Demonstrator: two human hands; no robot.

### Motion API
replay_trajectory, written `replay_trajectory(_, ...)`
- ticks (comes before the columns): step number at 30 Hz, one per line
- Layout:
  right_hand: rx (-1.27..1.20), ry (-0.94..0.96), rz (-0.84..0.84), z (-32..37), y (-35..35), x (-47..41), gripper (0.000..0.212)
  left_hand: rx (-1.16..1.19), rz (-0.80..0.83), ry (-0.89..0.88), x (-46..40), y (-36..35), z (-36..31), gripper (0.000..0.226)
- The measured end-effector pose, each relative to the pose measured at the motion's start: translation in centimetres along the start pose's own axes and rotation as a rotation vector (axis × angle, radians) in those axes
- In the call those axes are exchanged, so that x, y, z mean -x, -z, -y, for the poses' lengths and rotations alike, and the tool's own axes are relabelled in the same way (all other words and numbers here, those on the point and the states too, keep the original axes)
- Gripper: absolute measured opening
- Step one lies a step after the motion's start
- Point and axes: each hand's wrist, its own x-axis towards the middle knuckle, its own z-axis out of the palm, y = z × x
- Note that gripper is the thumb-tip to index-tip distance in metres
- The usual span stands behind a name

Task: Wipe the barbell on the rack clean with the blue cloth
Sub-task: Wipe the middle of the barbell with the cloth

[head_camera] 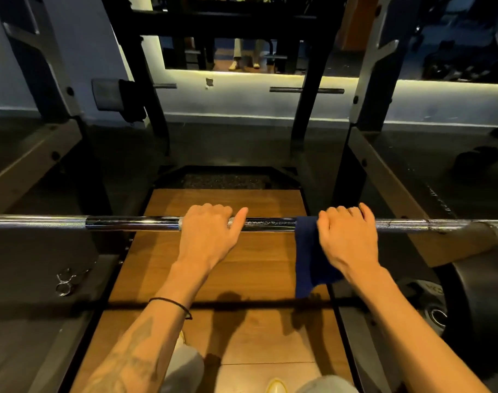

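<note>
A chrome barbell runs straight across the view at mid height, resting on the rack. My left hand grips the bar near its middle, fingers curled over the top and thumb lying along it. My right hand grips the bar further right with the blue cloth wrapped under its fingers. The cloth's loose end hangs down below the bar on the near side, left of my right wrist.
A wooden platform lies under the bar between the dark rack uprights. Spring collars lie on the floor at the left. A weight plate sits low on the right. A mirror is on the wall ahead.
</note>
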Motion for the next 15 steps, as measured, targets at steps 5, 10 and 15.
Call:
replay_trajectory(5, 0.099, 0.102, 0.06, 6.1, 0.3, -0.3, 0.048, 0.097, -0.118, 0.059, 1.7, -0.1, -1.2, 0.035)
replay_trajectory(10, -0.038, 0.233, 0.067, 12.9, 0.6, -0.4, 0.038, 0.226, -0.133, 0.007, 3.6, -0.7, -0.7, 0.015)
replay_trajectory(15, -0.132, 0.171, 0.02, 5.5, 0.0, -0.3, 0.045, 0.175, -0.134, -0.026, 4.1, -1.2, -0.1, 0.023)
